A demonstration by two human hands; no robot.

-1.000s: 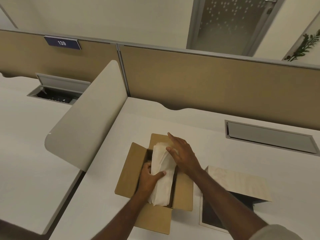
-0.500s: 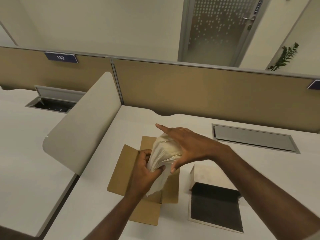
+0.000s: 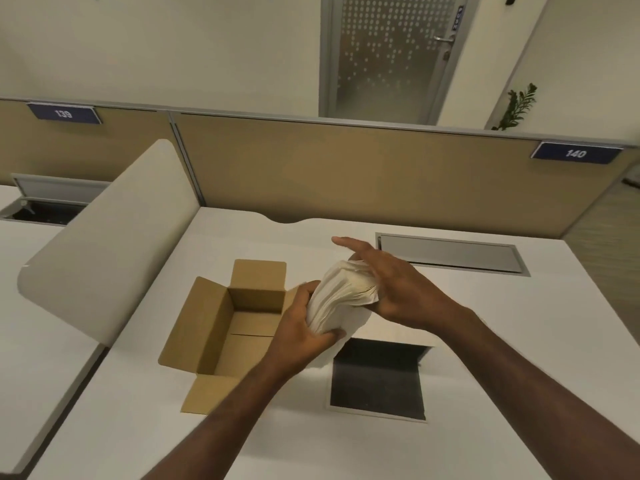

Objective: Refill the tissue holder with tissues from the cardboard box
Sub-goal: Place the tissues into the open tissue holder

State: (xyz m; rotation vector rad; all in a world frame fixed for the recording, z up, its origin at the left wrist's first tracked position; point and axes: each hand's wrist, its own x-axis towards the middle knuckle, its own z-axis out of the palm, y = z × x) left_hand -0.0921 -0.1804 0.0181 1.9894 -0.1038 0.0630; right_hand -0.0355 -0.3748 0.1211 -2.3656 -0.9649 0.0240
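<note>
- Over the middle of the white surface [image 3: 145, 427], a person holds a thick stack of white tissues [image 3: 341, 303] up in the air with both hands.
- The left hand [image 3: 301, 336] is wrapped around the lower end of the stack, fingers curled at the far side and thumb pressed across the near side.
- The right hand [image 3: 391, 289] cups the upper end from the right, palm against the tissues, fingers loosely spread and the forefinger stretched out over the top.
- The stack is tilted, its top leaning toward the far edge, and its lower end droops below the left hand.
- Just left of the hands the box [image 3: 239, 327] sits on the surface with all flaps folded out; the part of its inside that shows is bare cardboard.
- Near the front edge, right of the box and below the tissues, the holder [image 3: 377, 379] shows as a light-rimmed rectangle with a dark inside; its far rim is hidden by the tissues and the right wrist.
- Along the far edge a tan partition [image 3: 346, 174] carries number plates reading 139 [image 3: 64, 114] and 140 [image 3: 575, 153].
- A grey cable hatch [image 3: 450, 252] lies closed in the surface near that far edge.
</note>
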